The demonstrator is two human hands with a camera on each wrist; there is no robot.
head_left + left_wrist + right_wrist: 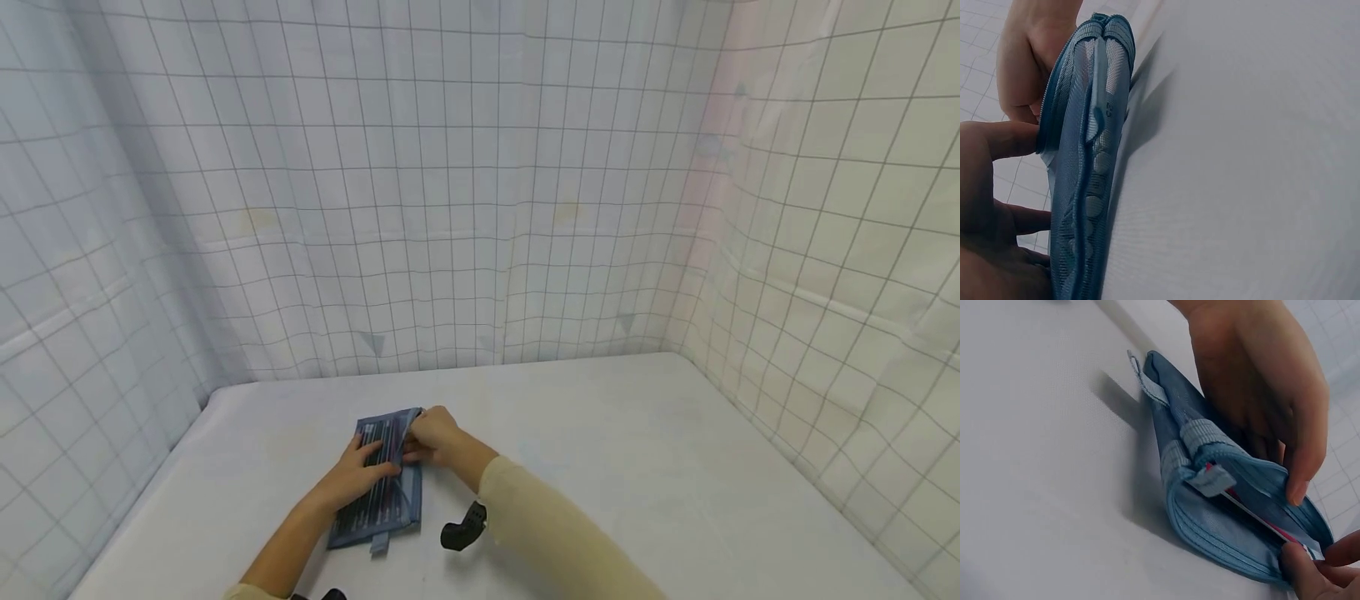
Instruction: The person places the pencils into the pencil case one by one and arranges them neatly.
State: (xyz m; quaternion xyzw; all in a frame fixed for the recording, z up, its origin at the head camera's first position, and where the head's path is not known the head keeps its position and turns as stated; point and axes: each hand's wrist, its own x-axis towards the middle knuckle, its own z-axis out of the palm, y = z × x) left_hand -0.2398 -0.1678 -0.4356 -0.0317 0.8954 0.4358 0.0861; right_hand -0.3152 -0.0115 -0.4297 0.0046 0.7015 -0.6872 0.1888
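Note:
A blue mesh zipper pouch (363, 508) lies on the white table, its long zipped side towards the right. Slim pen-like sticks show through the mesh, and their round ends line up in the left wrist view. My left hand (355, 477) rests on top with fingers spread, the thumb touching the upper lip of the mouth. At the far right corner my right hand (438, 437) pinches the zipper edge between thumb and fingers; the zipper pull itself is hidden. The pouch's mouth (1235, 519) gapes, with a pink and a white stick visible inside.
The white table (600, 450) extends to the right and behind the pouch. Grid-patterned white curtains (465, 208) enclose the back and sides. A black curved device (465, 527) is by the right sleeve. A fabric tab (379, 544) sticks out from the pouch's near end.

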